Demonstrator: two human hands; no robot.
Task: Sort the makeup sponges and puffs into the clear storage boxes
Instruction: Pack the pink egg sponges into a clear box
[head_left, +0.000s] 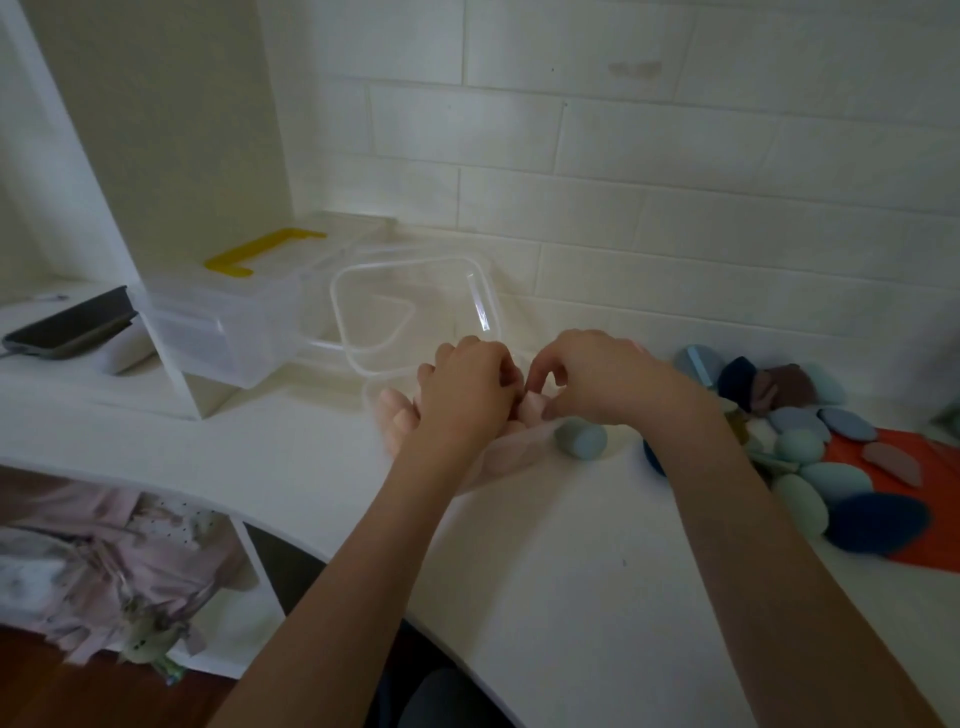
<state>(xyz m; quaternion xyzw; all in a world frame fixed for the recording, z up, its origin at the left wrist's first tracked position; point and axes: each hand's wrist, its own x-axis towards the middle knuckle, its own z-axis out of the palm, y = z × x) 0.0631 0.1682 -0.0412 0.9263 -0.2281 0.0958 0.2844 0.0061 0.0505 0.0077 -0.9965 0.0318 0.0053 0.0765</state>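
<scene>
Pale pink makeup sponges (400, 415) lie packed in a low clear plastic storage box (498, 457) at the middle of the white bench (545, 597), its walls faint and hard to trace under the hands. Both hands meet over its far right part. The left hand (467, 387) is knuckles-up, fingers curled down into the box; the right hand (592, 376) arches beside it, thumb and forefinger pinching toward a small pink sponge piece (535, 405) between them. The right grip looks clenched on that piece; what the left grip holds is hidden beneath its knuckles, so I cannot tell. Both forearms run in from the near edge, wrists slightly raised.

The step appears to be seating a pink piece among its like. To do it well, press it gently into a gap rather than on top, so a lid can close later, and steady the light box with the other hand so it does not slide.

A round grey-blue sponge (581, 437) sits on the bench just right of the box. Farther right, a heap of blue, teal, navy and mauve sponges and puffs (810, 457) waits, partly on an orange sheet (914, 499). Behind the hands an empty clear square container (358, 312) stands tilted, and at far left a clear lidded tub with a yellow handle (249, 260).
</scene>
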